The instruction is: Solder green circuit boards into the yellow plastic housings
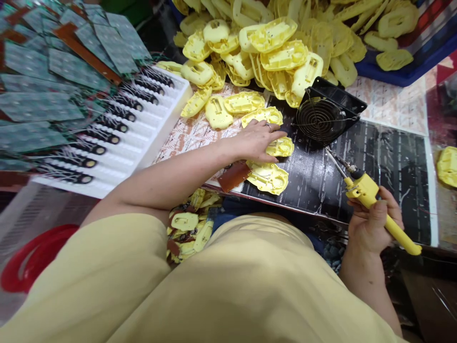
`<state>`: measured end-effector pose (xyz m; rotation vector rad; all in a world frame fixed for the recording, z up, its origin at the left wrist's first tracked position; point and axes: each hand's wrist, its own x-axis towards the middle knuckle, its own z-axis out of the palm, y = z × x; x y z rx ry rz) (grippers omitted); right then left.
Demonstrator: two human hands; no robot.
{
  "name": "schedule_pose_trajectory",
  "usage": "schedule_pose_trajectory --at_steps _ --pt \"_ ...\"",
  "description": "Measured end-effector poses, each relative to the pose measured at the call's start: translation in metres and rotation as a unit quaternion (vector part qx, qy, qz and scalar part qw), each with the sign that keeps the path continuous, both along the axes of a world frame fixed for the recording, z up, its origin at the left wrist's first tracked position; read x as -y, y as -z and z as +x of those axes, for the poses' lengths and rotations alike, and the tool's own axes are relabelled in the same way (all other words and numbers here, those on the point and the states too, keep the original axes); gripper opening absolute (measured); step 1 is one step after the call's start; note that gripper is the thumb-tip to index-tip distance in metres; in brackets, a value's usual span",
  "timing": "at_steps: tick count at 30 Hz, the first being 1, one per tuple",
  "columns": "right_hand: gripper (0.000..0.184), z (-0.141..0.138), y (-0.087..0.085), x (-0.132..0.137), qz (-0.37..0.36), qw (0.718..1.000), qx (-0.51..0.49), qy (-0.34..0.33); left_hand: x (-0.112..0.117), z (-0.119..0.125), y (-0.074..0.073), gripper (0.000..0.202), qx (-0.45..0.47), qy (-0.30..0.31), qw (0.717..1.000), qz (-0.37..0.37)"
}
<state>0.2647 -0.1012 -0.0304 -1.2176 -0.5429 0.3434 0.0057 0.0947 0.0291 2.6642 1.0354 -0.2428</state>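
Observation:
My left hand lies palm down with its fingers spread, resting over a yellow plastic shell in a short row of shells. Just beyond its fingers sits another yellow shell half. Closer to my body a third shell lies open side up, with a thin wire in it, beside a reddish-brown flat board. My right hand is wrapped round the handle of a yellow soldering gun. Its metal tip points up and left towards a black fan.
A large pile of yellow shells fills the back, partly in a blue crate. At left, a white foam tray holds several wired round black parts with green circuit boards. More yellow parts lie below the table edge.

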Motion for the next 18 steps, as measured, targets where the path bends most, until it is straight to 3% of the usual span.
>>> schedule_pose_trajectory --at_steps 5,9,11,14,18 --pt "0.06 0.001 0.001 0.0 -0.005 1.0 0.004 0.005 -0.008 -0.001 0.005 0.086 0.009 -0.012 1.0 -0.015" --pt "0.059 0.002 0.002 0.0 -0.004 1.0 0.007 0.011 -0.009 -0.01 -0.005 0.09 0.086 -0.024 0.996 0.024" --pt "0.059 0.002 0.002 0.0 -0.003 1.0 0.008 0.014 0.0 -0.014 -0.014 0.091 0.097 -0.001 0.995 0.019" --pt "0.058 0.002 0.002 0.0 -0.002 1.0 0.006 0.018 0.024 -0.017 -0.023 0.099 0.04 0.079 0.996 -0.029" --pt "0.058 0.001 0.001 -0.001 -0.005 1.0 0.01 0.02 0.054 -0.017 -0.014 0.11 -0.014 0.138 0.99 -0.033"
